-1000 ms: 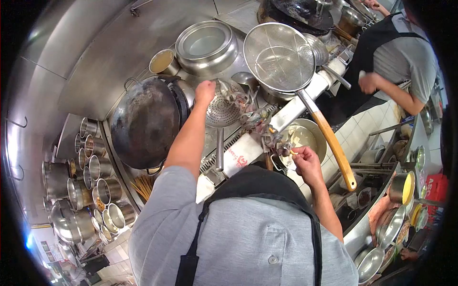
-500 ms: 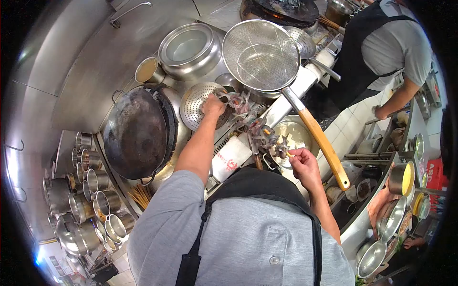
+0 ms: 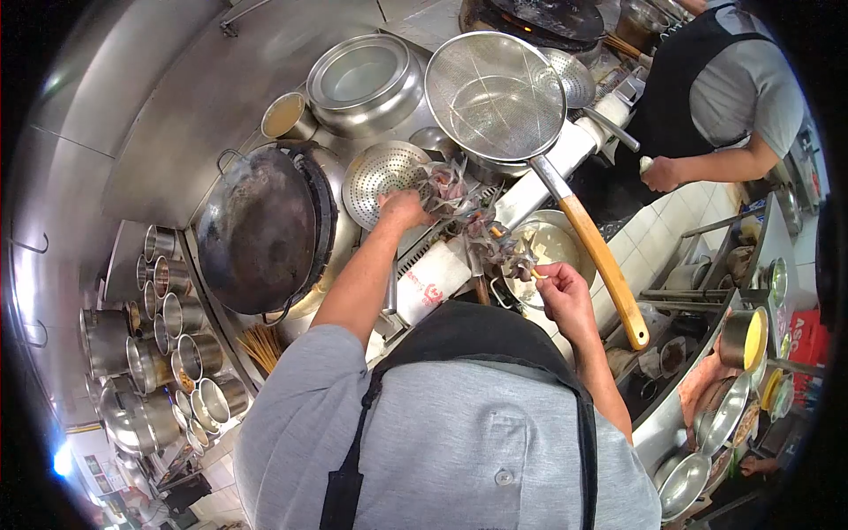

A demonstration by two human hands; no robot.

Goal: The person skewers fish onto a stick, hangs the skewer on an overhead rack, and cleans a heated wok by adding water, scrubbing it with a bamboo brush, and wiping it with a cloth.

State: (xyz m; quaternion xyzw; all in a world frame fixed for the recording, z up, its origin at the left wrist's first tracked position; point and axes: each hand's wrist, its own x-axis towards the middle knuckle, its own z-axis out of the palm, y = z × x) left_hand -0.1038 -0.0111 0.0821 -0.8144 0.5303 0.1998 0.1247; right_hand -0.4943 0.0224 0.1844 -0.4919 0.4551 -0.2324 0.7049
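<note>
My left hand point(image 3: 405, 209) has its fingers curled over the edge of a perforated steel skimmer point(image 3: 371, 181). Beside those fingers begins a bundle of limp, grey, ragged pieces point(image 3: 446, 187), whose kind I cannot make out. The bundle stretches toward my right hand point(image 3: 567, 296), which pinches a thin yellow piece at its near end. What the left fingers grip is hidden. Under the right-hand end sits a pot with pale contents point(image 3: 565, 243). A folded white cloth with red print point(image 3: 433, 283) lies between my arms.
A dark wok point(image 3: 256, 230) rests on the left burner. A large mesh strainer point(image 3: 495, 97) with a wooden handle spans the right side. Behind are a steel pot point(image 3: 364, 84) and a smaller container point(image 3: 287, 117). A co-worker point(image 3: 715, 88) stands at right; steel cups point(image 3: 181, 314) line the left.
My left hand has shifted slightly right and down, toward the grey bundle. My right hand still pinches the yellow piece. The co-worker's hand has risen and moved left, holding something pale.
</note>
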